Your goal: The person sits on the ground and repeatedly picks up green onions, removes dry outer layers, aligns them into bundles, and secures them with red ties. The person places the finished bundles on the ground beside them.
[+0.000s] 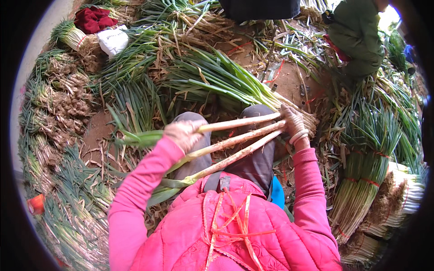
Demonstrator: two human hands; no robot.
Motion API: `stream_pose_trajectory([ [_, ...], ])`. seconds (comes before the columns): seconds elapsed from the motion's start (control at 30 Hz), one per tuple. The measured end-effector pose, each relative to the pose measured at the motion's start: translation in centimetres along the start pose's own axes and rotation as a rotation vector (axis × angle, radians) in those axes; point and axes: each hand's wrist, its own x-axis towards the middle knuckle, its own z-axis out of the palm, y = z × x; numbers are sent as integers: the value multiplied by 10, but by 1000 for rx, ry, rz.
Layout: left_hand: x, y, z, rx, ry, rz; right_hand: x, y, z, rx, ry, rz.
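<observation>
Three long green onions (pixel 234 142) with brownish, unpeeled shanks stretch across my knees. My right hand (pixel 292 122), in a pale work glove with a band at the wrist, is closed around their root ends. My left hand (pixel 184 134), blurred, grips the upper stalk where the shank turns green; its leaves stick out to the left. The lower two stalks fan out below, and their leafy ends pass beneath my left forearm. Just beyond my knees lies a loose sheaf of green onions (pixel 234 79), its roots (pixel 310 120) beside my right hand.
Tied onion bundles (pixel 359 183) stand at the right. Heaps of onions (pixel 64 88) line the left. A white bag (pixel 113 40) and dark red cloth (pixel 95 19) lie at the upper left. A black crate (pixel 259 8) is ahead; another person (pixel 356 37) is at the upper right. Orange ties (pixel 242 223) hang on my jacket.
</observation>
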Motion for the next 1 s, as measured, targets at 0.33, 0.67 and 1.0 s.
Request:
stream_pose_trajectory([
  [0.33, -55, 13, 67, 238, 186, -151, 10, -127, 73, -384, 111, -489],
  [0.67, 2, -28, 60, -41, 718, -66, 32, -266, 102, -294, 99, -972],
  [1.0, 246, 56, -35, 640, 356, 277, 59, -197, -132, 57, 750, -713],
])
